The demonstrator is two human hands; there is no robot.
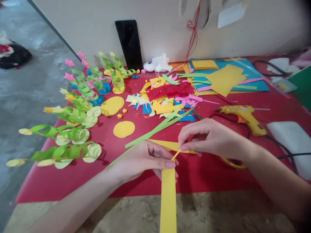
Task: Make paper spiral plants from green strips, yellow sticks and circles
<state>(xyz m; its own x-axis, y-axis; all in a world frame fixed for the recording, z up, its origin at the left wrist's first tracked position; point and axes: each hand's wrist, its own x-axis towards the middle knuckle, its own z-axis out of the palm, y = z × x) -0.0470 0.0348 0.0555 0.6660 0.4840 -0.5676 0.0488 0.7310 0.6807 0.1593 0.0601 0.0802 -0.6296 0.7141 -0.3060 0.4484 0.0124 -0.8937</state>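
A long yellow paper strip (168, 197) hangs down over the front table edge, its upper end pinched between the thumb and fingers of my left hand (155, 160). My right hand (200, 136) is closed on a thin, narrow yellow end of paper rising from that grip. Whether this narrow end is part of the same strip I cannot tell. Just behind my hands lies another yellow strip (161, 144), partly covered by them. Green paper strips (153, 131) stretch diagonally beyond my left hand. A yellow paper circle (123, 129) rests to the left.
Curled green paper spirals (70, 152) on round bases stand along the left. Paper scraps (167, 100) are heaped in the middle. A yellow glue gun (243, 116) with its cord lies right, near a white block (291, 145). A black phone (130, 43) leans on the wall.
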